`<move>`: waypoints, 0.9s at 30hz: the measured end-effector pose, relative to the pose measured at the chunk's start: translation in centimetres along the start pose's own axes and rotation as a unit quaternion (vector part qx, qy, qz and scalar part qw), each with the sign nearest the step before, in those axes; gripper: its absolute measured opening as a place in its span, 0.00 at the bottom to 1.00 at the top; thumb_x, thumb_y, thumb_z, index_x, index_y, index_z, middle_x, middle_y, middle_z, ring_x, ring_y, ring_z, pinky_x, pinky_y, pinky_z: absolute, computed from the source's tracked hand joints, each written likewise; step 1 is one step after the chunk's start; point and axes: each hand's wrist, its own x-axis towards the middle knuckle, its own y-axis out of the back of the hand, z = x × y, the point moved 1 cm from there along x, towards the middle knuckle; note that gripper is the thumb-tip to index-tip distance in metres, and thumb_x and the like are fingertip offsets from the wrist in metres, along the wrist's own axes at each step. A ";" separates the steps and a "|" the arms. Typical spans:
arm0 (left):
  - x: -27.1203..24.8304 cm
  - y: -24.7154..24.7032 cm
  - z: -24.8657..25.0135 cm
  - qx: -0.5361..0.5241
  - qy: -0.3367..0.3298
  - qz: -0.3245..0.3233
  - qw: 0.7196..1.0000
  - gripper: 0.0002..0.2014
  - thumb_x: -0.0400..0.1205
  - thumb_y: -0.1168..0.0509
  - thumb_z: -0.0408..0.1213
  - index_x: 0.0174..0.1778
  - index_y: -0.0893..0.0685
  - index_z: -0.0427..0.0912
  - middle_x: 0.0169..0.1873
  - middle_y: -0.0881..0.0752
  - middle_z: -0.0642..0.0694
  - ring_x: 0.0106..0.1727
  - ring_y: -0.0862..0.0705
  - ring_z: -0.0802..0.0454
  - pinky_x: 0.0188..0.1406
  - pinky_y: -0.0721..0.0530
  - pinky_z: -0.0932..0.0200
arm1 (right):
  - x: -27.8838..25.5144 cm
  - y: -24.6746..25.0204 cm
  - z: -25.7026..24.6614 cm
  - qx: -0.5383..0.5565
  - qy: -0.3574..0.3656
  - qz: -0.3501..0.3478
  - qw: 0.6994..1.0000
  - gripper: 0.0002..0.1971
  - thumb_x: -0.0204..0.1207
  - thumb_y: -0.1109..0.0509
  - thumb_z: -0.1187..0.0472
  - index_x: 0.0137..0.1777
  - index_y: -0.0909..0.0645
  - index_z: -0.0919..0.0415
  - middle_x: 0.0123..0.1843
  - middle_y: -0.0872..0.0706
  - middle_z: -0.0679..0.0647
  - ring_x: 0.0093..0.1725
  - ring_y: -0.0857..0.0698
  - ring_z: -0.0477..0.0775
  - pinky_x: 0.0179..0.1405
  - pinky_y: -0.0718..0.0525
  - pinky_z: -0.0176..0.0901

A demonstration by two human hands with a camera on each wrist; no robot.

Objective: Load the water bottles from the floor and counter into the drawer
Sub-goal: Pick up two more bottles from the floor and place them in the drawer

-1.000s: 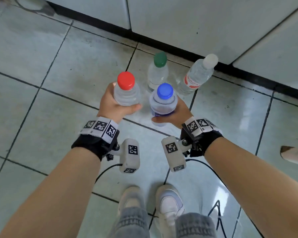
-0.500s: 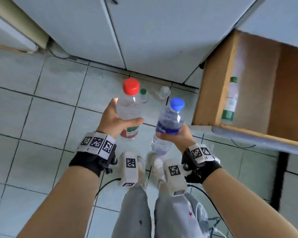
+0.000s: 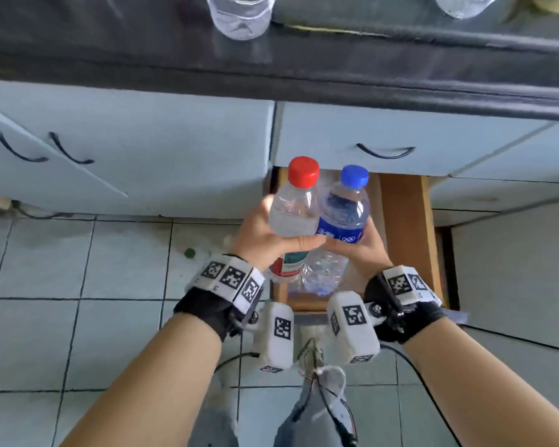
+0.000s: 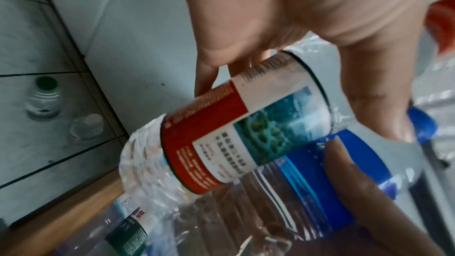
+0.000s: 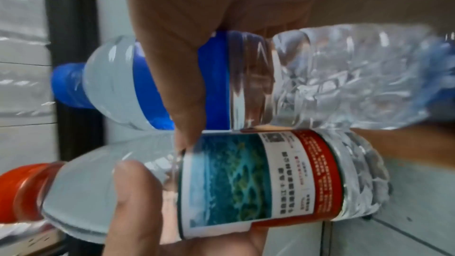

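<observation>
My left hand (image 3: 265, 235) grips the clear red-capped plastic water bottle (image 3: 292, 214) and my right hand (image 3: 365, 250) the blue-capped, blue-labelled one (image 3: 342, 221), side by side above the open wooden drawer (image 3: 400, 227); next, I judge, lower both in and let go.

Kitchen: counter (image 3: 304, 69), cabinets (image 3: 126, 150), tiled floor (image 3: 78, 317)

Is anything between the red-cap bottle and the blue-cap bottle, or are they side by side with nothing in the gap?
Nothing lies between them: in the head view the red-cap bottle and blue-cap bottle sit flank to flank, apparently touching.
</observation>
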 end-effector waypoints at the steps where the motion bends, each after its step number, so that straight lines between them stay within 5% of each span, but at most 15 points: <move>1: 1.8 -1.5 -0.6 0.000 0.014 0.003 1.000 0.35 0.52 0.19 0.43 0.56 0.20 0.43 0.50 0.10 0.45 0.54 0.12 0.50 0.59 0.15 0.45 | 1.3 2.0 0.5 -0.009 -0.010 0.008 1.000 0.37 0.42 0.20 0.78 0.51 0.25 0.52 0.37 0.09 0.43 0.38 0.11 0.36 0.35 0.15 0.29; 4: 6.4 -5.7 -3.2 0.000 0.064 0.008 0.998 0.42 0.49 0.18 0.46 0.61 0.23 0.45 0.54 0.12 0.40 0.58 0.14 0.44 0.62 0.17 0.42 | 4.5 7.0 2.3 -0.021 -0.037 0.026 0.999 0.32 0.53 0.25 0.86 0.51 0.27 0.57 0.40 0.14 0.47 0.33 0.13 0.33 0.33 0.16 0.26; 7: 9.6 -9.3 -5.8 0.015 0.129 0.016 0.991 0.36 0.55 0.18 0.41 0.59 0.25 0.50 0.52 0.13 0.49 0.54 0.16 0.55 0.51 0.17 0.70 | 7.4 10.7 4.4 -0.037 -0.094 0.037 0.994 0.30 0.57 0.28 0.87 0.54 0.27 0.59 0.45 0.16 0.52 0.36 0.13 0.35 0.38 0.13 0.30; 9: 11.1 -11.4 -7.5 0.011 0.175 0.030 0.984 0.32 0.61 0.19 0.35 0.58 0.26 0.51 0.47 0.16 0.57 0.48 0.18 0.63 0.37 0.22 0.80 | 9.1 13.0 6.5 -0.058 -0.138 0.051 0.987 0.31 0.57 0.25 0.85 0.55 0.27 0.60 0.51 0.15 0.60 0.45 0.12 0.48 0.51 0.13 0.47; 11: 12.4 -13.0 -9.6 0.010 0.231 0.034 0.972 0.38 0.58 0.18 0.38 0.63 0.28 0.50 0.50 0.17 0.55 0.52 0.18 0.58 0.47 0.19 0.72 | 10.2 14.5 8.6 -0.075 -0.182 0.064 0.978 0.36 0.53 0.20 0.79 0.62 0.29 0.65 0.59 0.16 0.67 0.56 0.15 0.63 0.61 0.17 0.62; 13: 13.4 -14.0 -11.5 0.032 0.281 0.023 0.959 0.50 0.50 0.17 0.48 0.68 0.33 0.53 0.58 0.18 0.52 0.60 0.19 0.49 0.63 0.19 0.50 | 11.4 15.7 10.7 -0.111 -0.221 0.065 0.967 0.38 0.53 0.19 0.75 0.65 0.29 0.67 0.60 0.16 0.68 0.59 0.16 0.67 0.60 0.17 0.61; 15: 14.2 -14.6 -13.0 0.062 0.328 -0.002 0.942 0.50 0.56 0.18 0.46 0.72 0.38 0.57 0.58 0.20 0.51 0.59 0.21 0.47 0.66 0.22 0.43 | 12.4 16.3 12.6 -0.149 -0.257 0.052 0.953 0.33 0.54 0.18 0.71 0.60 0.26 0.63 0.57 0.14 0.66 0.56 0.15 0.66 0.58 0.16 0.59; 17: 14.9 -15.0 -14.0 0.053 0.355 0.007 0.933 0.44 0.64 0.22 0.42 0.73 0.39 0.54 0.57 0.20 0.49 0.55 0.20 0.46 0.62 0.21 0.45 | 13.1 16.2 13.3 -0.174 -0.282 0.022 0.943 0.34 0.51 0.16 0.64 0.58 0.27 0.58 0.55 0.14 0.61 0.54 0.14 0.63 0.58 0.15 0.60; 20: 15.6 -15.7 -15.2 0.066 0.371 0.014 0.926 0.31 0.74 0.30 0.41 0.73 0.33 0.48 0.56 0.19 0.49 0.56 0.19 0.45 0.62 0.20 0.46 | 13.7 16.4 14.6 -0.179 -0.330 0.018 0.927 0.48 0.51 0.18 0.60 0.72 0.39 0.56 0.58 0.17 0.56 0.55 0.16 0.61 0.57 0.17 0.57; 24: 14.7 -16.9 -15.4 0.128 0.397 -0.051 0.908 0.22 0.81 0.38 0.37 0.72 0.25 0.40 0.73 0.23 0.43 0.67 0.22 0.47 0.64 0.23 0.58 | 13.8 16.5 15.2 -0.267 -0.352 -0.017 0.897 0.49 0.55 0.23 0.60 0.76 0.43 0.52 0.68 0.22 0.59 0.62 0.19 0.65 0.65 0.21 0.60; 27: 14.2 -17.8 -15.0 0.172 0.396 -0.097 0.897 0.25 0.82 0.41 0.39 0.76 0.32 0.38 0.78 0.31 0.42 0.76 0.29 0.45 0.68 0.30 0.59 | 13.3 15.9 14.9 -0.282 -0.330 -0.047 0.900 0.40 0.66 0.28 0.70 0.77 0.42 0.57 0.74 0.28 0.60 0.67 0.23 0.65 0.69 0.24 0.55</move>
